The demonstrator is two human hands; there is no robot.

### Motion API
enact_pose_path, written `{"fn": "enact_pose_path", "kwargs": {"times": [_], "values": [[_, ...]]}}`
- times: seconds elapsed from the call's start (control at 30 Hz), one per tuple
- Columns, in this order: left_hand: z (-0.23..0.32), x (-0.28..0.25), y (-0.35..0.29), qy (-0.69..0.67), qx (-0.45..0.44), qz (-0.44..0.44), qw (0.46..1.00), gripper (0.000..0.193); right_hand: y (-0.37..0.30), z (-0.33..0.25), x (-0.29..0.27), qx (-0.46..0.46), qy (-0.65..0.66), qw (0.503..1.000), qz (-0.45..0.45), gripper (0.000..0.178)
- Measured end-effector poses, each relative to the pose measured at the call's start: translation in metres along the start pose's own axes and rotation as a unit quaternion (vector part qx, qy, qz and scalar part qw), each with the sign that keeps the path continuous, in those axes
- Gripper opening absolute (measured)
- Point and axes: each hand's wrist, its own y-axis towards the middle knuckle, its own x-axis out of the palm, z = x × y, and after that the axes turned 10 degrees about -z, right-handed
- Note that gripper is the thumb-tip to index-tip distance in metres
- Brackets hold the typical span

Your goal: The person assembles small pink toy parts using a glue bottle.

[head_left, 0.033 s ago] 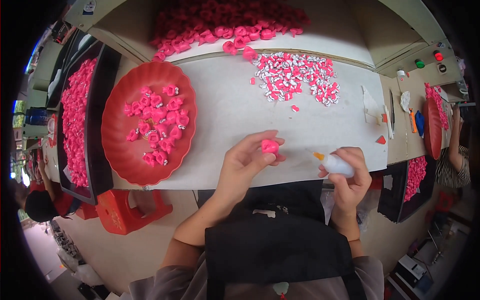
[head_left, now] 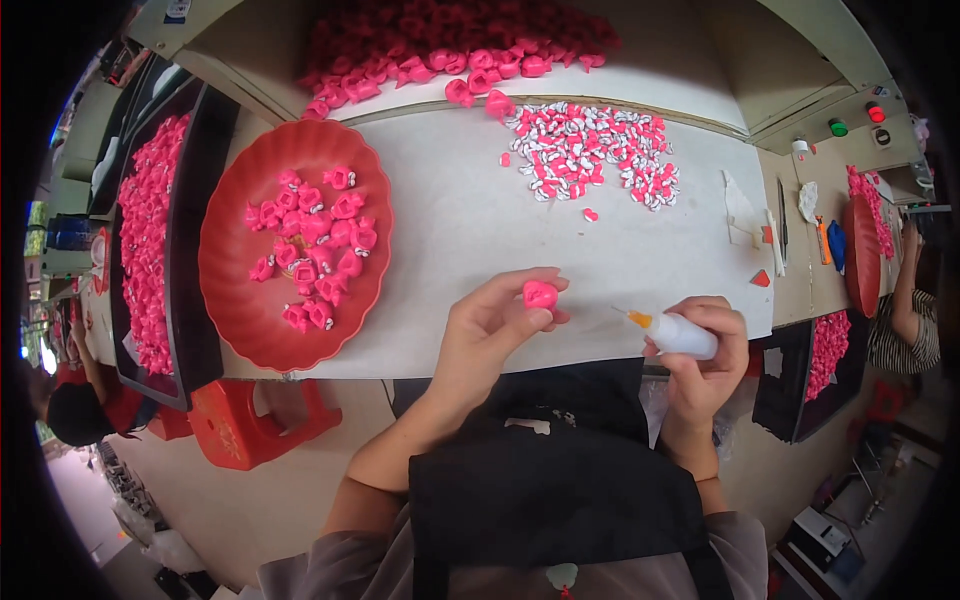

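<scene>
Head view: left grip closed in a pinch on one rounded pink moulded piece, thumb at its near side and fingers at the far side; its upper face is left uncovered, probably so that the surface can be seen and reached. Piece sits at the fingertips, raised above the near part of the white-covered counter. Right grip wrapped round a translucent white squeeze bottle, tilted, its orange nozzle aimed toward the left grip but apart from the piece; holding it by the body likely leaves the thin tip free and lets the fingers meter pressure. Left of the left grip: red scalloped dish with a loose cluster of pink pieces, some showing white-and-black parts. Beyond both grips: spread of small pink-and-white parts, one stray part on the near side of it. Spread lies within forward reach, perhaps for easy picking one at a time. Farther out, more pink pieces heaped on the shelf.
</scene>
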Motion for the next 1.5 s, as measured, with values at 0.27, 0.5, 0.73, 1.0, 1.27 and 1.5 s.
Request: {"fn": "enact_pose_path", "kwargs": {"times": [0.27,0.5,0.73,1.0,1.27,1.5], "values": [[-0.004,-0.003,-0.011,0.184,0.115,0.008,0.976,0.029,0.009,-0.013,0.025,-0.2,-0.043,0.978,0.034,0.043],[0.004,-0.004,-0.014,0.219,0.099,-0.001,0.971,0.028,0.003,-0.014,0.028,-0.219,-0.128,0.966,-0.044,0.048],[0.003,-0.005,-0.014,0.206,0.086,-0.004,0.975,0.028,0.005,-0.014,0.028,-0.213,-0.161,0.961,-0.069,0.049],[-0.003,-0.005,-0.01,0.298,0.171,0.019,0.939,0.03,0.003,-0.016,0.034,-0.229,-0.22,0.947,-0.041,0.04],[-0.004,-0.003,-0.01,0.274,0.155,0.0,0.949,0.03,0.002,-0.019,0.031,-0.213,-0.188,0.957,-0.055,0.041],[-0.002,-0.002,-0.011,0.265,0.13,-0.015,0.955,0.03,0.003,-0.018,0.032,-0.202,-0.183,0.96,-0.059,0.044]]}}
